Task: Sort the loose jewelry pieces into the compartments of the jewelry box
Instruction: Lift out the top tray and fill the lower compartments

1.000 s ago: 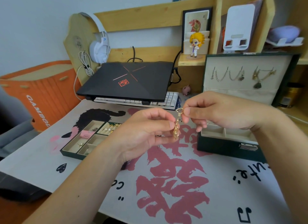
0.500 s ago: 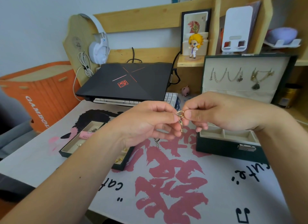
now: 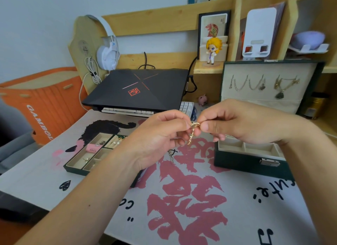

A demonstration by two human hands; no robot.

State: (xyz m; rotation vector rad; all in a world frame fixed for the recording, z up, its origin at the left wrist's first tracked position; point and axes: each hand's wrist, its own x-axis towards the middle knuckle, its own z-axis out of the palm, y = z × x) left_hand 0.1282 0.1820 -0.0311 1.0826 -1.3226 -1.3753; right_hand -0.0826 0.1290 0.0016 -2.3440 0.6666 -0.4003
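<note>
- Short gold chain-link jewelry piece (image 3: 191, 133) hangs lengthwise near-vertical, loop end up, tail pointing down and slightly left;
- left hand (image 3: 160, 139) and right hand (image 3: 242, 122) fingers both pinch its top loop above the desk.

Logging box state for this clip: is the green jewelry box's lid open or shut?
Open. The jewelry box lid stands upright behind its compartments, with necklaces hanging on its inner face.

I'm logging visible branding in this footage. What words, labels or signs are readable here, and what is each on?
"GAMBOL": white letters on the orange box, last letters cut off.
"cute": black handwriting at the desk mat's right edge, partly cropped.
"ca": on the mat's near side, remainder hidden by the left forearm.
Red emblem on the laptop lid: a logo, not readable text.
Pink tag in the tray: too small.
</note>
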